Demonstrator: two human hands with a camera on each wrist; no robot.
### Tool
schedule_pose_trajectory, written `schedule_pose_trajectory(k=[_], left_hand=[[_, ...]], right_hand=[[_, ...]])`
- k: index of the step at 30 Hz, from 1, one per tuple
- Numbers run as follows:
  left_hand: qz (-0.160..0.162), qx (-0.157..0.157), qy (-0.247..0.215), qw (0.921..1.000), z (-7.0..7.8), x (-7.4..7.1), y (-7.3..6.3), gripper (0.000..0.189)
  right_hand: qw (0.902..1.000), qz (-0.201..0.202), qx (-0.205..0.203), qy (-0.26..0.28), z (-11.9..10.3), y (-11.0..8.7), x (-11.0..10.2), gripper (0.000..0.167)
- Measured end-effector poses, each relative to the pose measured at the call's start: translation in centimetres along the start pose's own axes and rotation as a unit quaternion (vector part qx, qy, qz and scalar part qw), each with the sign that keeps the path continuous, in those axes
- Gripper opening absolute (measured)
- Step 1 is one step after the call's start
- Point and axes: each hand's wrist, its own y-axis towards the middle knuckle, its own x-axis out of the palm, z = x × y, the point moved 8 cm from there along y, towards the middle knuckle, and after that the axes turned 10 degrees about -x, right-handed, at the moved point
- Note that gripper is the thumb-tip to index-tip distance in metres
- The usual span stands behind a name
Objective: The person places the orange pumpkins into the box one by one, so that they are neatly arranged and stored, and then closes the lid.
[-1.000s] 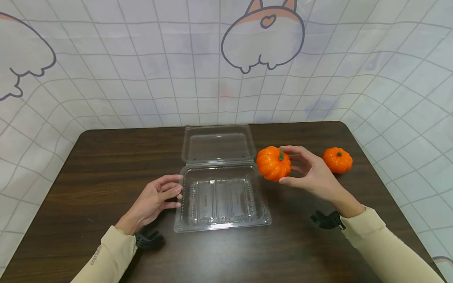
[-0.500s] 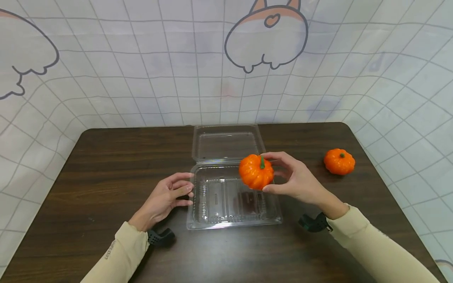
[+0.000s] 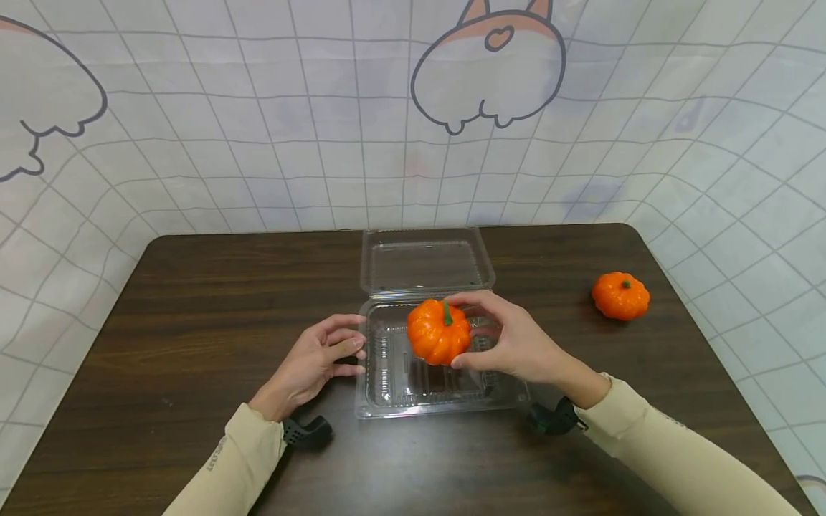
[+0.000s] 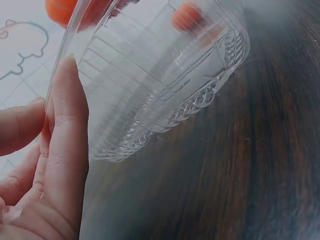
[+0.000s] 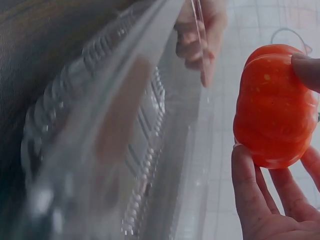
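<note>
A clear plastic clamshell container (image 3: 371, 410) stands on the table with its lid (image 3: 426, 259) folded back. My left hand (image 3: 314, 364) pinches its left rim; the thumb and fingers (image 4: 69, 115) lie on either side of that edge in the left wrist view. Over the container's base, my right hand (image 3: 519, 342) holds an orange toy pumpkin (image 3: 434, 333) with a green stem. Thumb and fingers clasp the pumpkin (image 5: 272, 110) from the sides, and it appears raised above the tray. A second orange pumpkin (image 3: 621, 296) sits at the right, apart from both hands.
The dark wood table (image 3: 193, 301) has rounded back corners. A white grid-patterned cloth (image 3: 271, 129) with cartoon drawings hangs behind and at both sides. Black straps with camera mounts (image 3: 308, 433) sit on both wrists.
My right hand has carried the pumpkin leftward from beside the container to over its base. The container has slid to the right along with my left hand. The other pumpkin stays put.
</note>
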Motion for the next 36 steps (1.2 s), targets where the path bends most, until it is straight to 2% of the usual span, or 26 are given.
schedule_pose_trajectory(k=[6, 14, 36], left_hand=[[-0.014, -0.003, -0.009, 0.9999, -0.2, 0.4, 0.3, 0.049], [-0.023, -0.001, -0.022, 0.9995, -0.5, 0.6, 0.4, 0.049], [-0.019, -0.004, -0.015, 0.9997, -0.4, 0.6, 0.6, 0.05]], right_hand=[[0.9999, -0.01, -0.004, 0.009, -0.3, 0.4, 1.4, 0.071], [0.9996, -0.027, 0.001, 0.008, 0.4, 1.0, 3.0, 0.071], [0.9968, -0.066, 0.044, 0.003, 2.6, 1.4, 5.9, 0.074]])
